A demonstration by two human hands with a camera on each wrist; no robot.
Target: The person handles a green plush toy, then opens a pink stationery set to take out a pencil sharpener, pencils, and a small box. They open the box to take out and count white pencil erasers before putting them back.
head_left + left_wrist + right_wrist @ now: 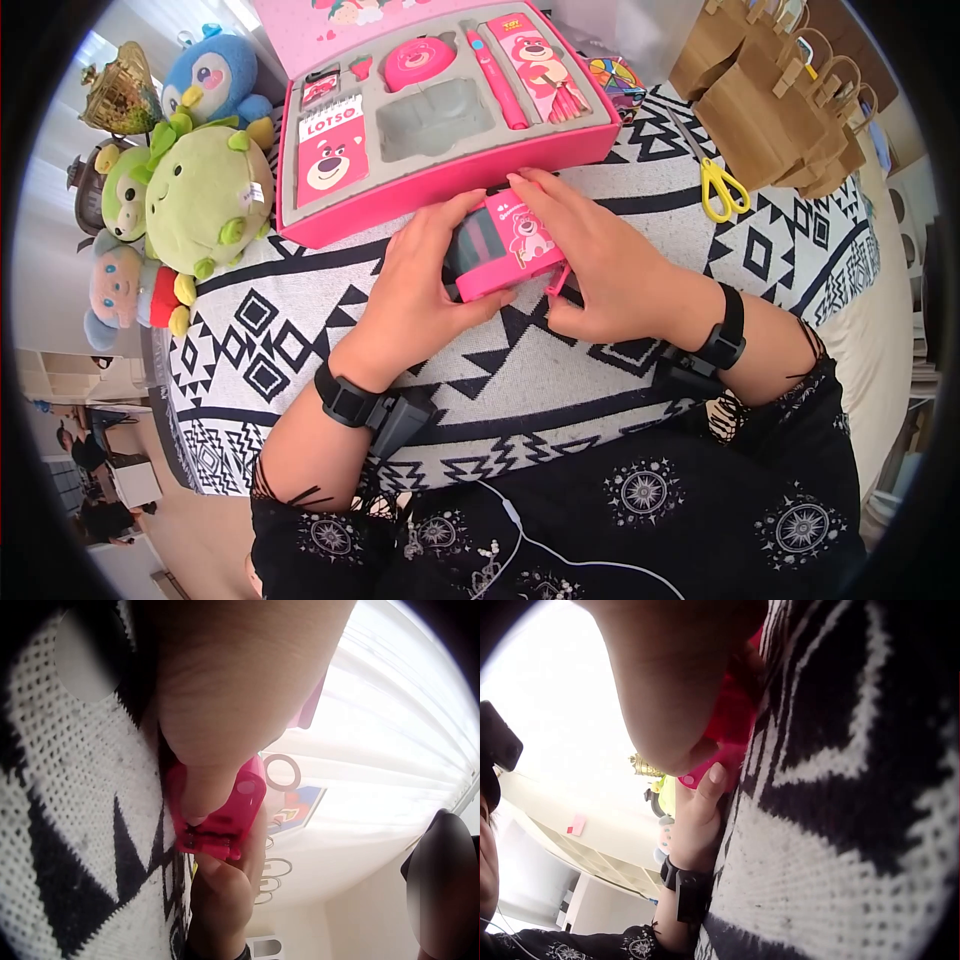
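Note:
A pink box-shaped gadget [524, 237] with a bear picture, a dark see-through window and a small pink lever at its right end sits low over the patterned cloth. Its kind is not clear. My left hand [415, 270] grips the window end, thumb along the near edge. From the other side my right hand [612, 262] holds it, fingers over the far top edge and thumb by the lever. In the left wrist view, the gadget's pink side [251, 793] shows under the left thumb. The right wrist view shows its pink body [733, 712] partly hidden behind the right hand.
Beyond the hands lies an open pink gift box [440, 190] with a notebook, pink stationery and a vacant moulded recess. Yellow scissors [722, 190] and brown paper bags [765, 120] are at right. Plush toys [205, 195] stand at left. A white cable [515, 525] hangs near me.

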